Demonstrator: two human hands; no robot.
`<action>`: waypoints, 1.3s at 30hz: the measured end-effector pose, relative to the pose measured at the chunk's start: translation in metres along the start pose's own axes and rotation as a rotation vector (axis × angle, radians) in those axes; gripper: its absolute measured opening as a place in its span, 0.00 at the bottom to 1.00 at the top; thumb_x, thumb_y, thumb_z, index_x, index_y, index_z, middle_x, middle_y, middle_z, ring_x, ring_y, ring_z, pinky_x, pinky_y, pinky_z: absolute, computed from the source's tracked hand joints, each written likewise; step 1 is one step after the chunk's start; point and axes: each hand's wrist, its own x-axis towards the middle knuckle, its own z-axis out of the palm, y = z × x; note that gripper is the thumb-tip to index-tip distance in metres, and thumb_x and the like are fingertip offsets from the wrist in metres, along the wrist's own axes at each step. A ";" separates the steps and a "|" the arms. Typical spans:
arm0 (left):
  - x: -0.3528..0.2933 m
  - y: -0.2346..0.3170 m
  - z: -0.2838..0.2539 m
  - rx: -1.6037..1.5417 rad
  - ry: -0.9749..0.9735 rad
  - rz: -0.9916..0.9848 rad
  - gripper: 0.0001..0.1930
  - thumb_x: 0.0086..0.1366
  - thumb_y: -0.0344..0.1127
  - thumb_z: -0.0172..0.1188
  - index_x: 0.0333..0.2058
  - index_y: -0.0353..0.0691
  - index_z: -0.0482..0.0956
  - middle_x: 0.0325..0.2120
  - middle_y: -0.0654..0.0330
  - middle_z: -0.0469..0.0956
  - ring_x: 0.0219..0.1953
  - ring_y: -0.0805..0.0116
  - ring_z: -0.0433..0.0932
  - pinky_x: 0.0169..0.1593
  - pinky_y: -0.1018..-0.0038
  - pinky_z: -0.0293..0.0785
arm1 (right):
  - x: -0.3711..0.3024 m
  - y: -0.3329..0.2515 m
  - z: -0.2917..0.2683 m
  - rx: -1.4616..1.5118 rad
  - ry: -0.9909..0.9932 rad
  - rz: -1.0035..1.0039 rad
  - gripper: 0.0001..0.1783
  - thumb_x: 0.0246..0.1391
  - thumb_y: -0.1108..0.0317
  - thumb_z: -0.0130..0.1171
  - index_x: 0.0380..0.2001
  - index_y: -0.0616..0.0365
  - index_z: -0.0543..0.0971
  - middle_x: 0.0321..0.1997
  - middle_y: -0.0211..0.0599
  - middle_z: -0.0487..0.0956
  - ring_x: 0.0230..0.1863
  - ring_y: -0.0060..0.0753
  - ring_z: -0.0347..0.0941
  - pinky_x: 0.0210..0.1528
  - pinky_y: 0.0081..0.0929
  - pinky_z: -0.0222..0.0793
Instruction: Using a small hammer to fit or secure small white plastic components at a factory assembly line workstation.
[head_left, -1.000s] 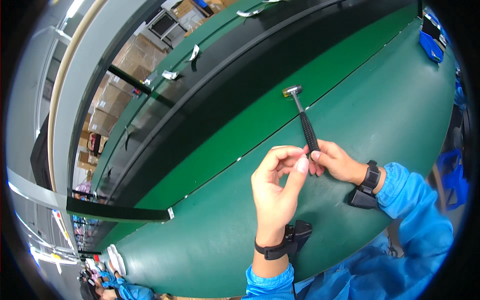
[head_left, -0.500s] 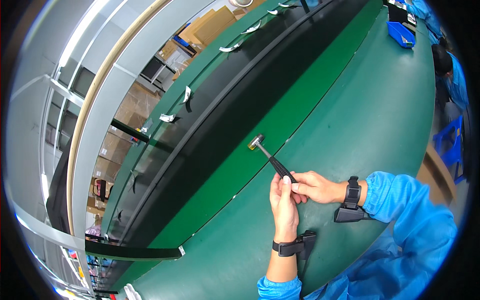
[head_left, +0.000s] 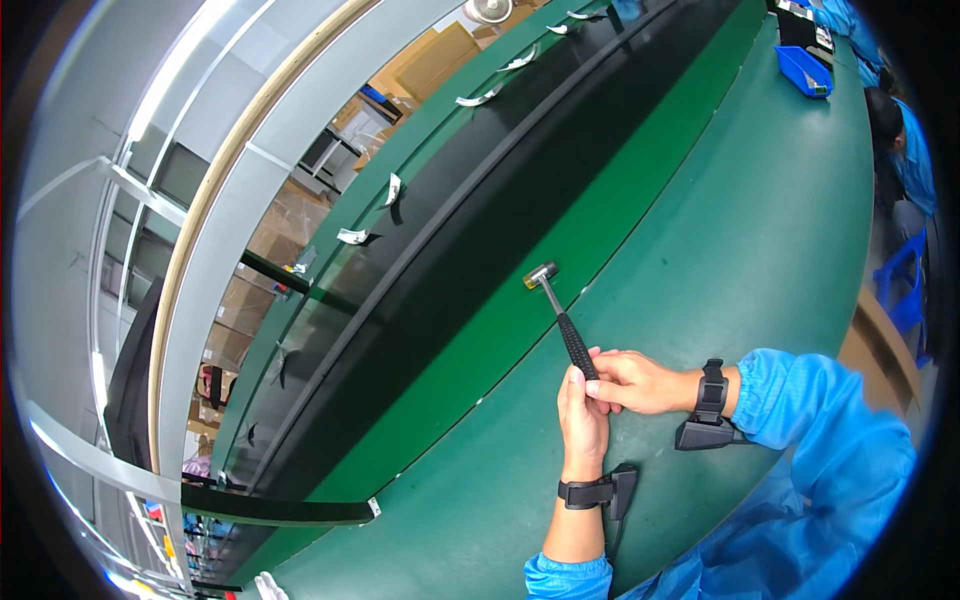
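Note:
A small mallet [head_left: 574,341] with a black textured grip, a thin metal shaft and a metal head with a yellowish face is raised in front of me. Its head points away, over the green strip beyond the worktop's seam. My left hand [head_left: 583,420] is closed at the butt of the grip, its thumb pressed along it. From the right, my right hand [head_left: 640,383] closes on the same end, thumb lying on the grip. Fingers of both hands overlap there, so the butt is partly hidden. Each wrist wears a black strap with a small box.
A green worktop [head_left: 740,230] lies under my arms. Beyond it runs a black conveyor belt [head_left: 480,260], with curled white pieces [head_left: 480,97] along its far rail. A blue bin [head_left: 804,72] stands far right, near people in blue [head_left: 912,150]. Cardboard boxes [head_left: 430,65] are stacked behind.
The mallet and both hands sit slightly further right in the picture, and the mallet's shaft stands a little steeper. The whole background has shifted right too. Both hands keep their hold.

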 end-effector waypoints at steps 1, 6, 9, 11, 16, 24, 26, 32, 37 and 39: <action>0.000 0.000 0.000 -0.008 0.001 -0.001 0.28 0.68 0.56 0.40 0.50 0.33 0.67 0.45 0.48 0.74 0.39 0.65 0.75 0.32 0.76 0.70 | 0.000 0.000 0.000 -0.004 0.004 0.000 0.16 0.60 0.58 0.46 0.32 0.61 0.72 0.22 0.33 0.75 0.22 0.25 0.72 0.26 0.25 0.69; 0.000 0.000 0.002 -0.009 0.010 0.003 0.27 0.69 0.55 0.40 0.49 0.33 0.68 0.44 0.48 0.74 0.39 0.65 0.75 0.32 0.76 0.70 | 0.001 0.002 -0.001 -0.013 0.014 0.002 0.17 0.61 0.57 0.46 0.31 0.61 0.72 0.22 0.33 0.75 0.22 0.25 0.71 0.25 0.25 0.69; 0.001 0.000 0.002 -0.021 0.016 0.000 0.26 0.69 0.53 0.40 0.49 0.33 0.68 0.44 0.48 0.74 0.39 0.65 0.75 0.32 0.76 0.70 | 0.001 0.003 -0.001 -0.029 0.014 -0.007 0.17 0.62 0.56 0.46 0.30 0.60 0.72 0.22 0.32 0.75 0.21 0.25 0.71 0.25 0.25 0.69; 0.001 0.000 0.002 -0.029 0.021 -0.001 0.26 0.69 0.52 0.40 0.48 0.33 0.68 0.44 0.48 0.75 0.39 0.65 0.75 0.32 0.76 0.70 | 0.002 0.003 -0.001 -0.021 0.014 -0.003 0.18 0.61 0.56 0.46 0.29 0.60 0.73 0.22 0.33 0.75 0.22 0.25 0.72 0.25 0.25 0.69; 0.001 0.000 0.002 -0.041 0.038 -0.012 0.24 0.69 0.50 0.40 0.48 0.32 0.68 0.43 0.48 0.75 0.38 0.65 0.76 0.31 0.76 0.70 | 0.001 0.004 0.000 -0.016 0.018 -0.010 0.19 0.61 0.55 0.48 0.28 0.61 0.73 0.22 0.33 0.75 0.22 0.25 0.72 0.25 0.25 0.69; 0.001 0.001 0.003 -0.063 0.065 -0.042 0.24 0.70 0.49 0.38 0.48 0.32 0.68 0.43 0.48 0.75 0.37 0.65 0.76 0.31 0.76 0.70 | 0.002 0.011 0.001 -0.024 0.012 -0.006 0.17 0.60 0.57 0.51 0.32 0.63 0.73 0.22 0.33 0.76 0.22 0.24 0.72 0.25 0.24 0.70; -0.003 0.006 0.004 -0.075 0.066 -0.036 0.24 0.70 0.49 0.38 0.48 0.32 0.68 0.43 0.48 0.75 0.37 0.65 0.76 0.31 0.76 0.70 | 0.001 0.005 0.003 -0.026 -0.001 -0.006 0.17 0.60 0.57 0.51 0.34 0.64 0.72 0.22 0.33 0.76 0.22 0.24 0.72 0.24 0.24 0.70; 0.001 0.003 0.001 -0.092 0.058 -0.042 0.24 0.70 0.48 0.37 0.48 0.32 0.69 0.43 0.48 0.75 0.37 0.65 0.76 0.32 0.76 0.70 | 0.003 0.006 0.004 -0.011 0.072 -0.012 0.21 0.56 0.54 0.55 0.21 0.62 0.73 0.18 0.36 0.75 0.21 0.31 0.72 0.25 0.30 0.67; 0.000 0.003 0.001 -0.097 0.072 -0.068 0.25 0.70 0.49 0.35 0.48 0.31 0.69 0.44 0.47 0.75 0.40 0.63 0.76 0.37 0.75 0.72 | 0.002 0.005 0.003 -0.033 0.062 -0.004 0.20 0.55 0.55 0.56 0.24 0.63 0.75 0.21 0.37 0.76 0.24 0.32 0.73 0.27 0.30 0.67; 0.001 0.002 -0.001 -0.103 0.073 -0.071 0.25 0.70 0.50 0.35 0.48 0.31 0.69 0.44 0.47 0.75 0.42 0.62 0.76 0.40 0.74 0.72 | 0.002 0.003 0.003 -0.051 0.053 0.002 0.19 0.55 0.55 0.56 0.26 0.64 0.75 0.21 0.38 0.76 0.25 0.32 0.73 0.28 0.30 0.67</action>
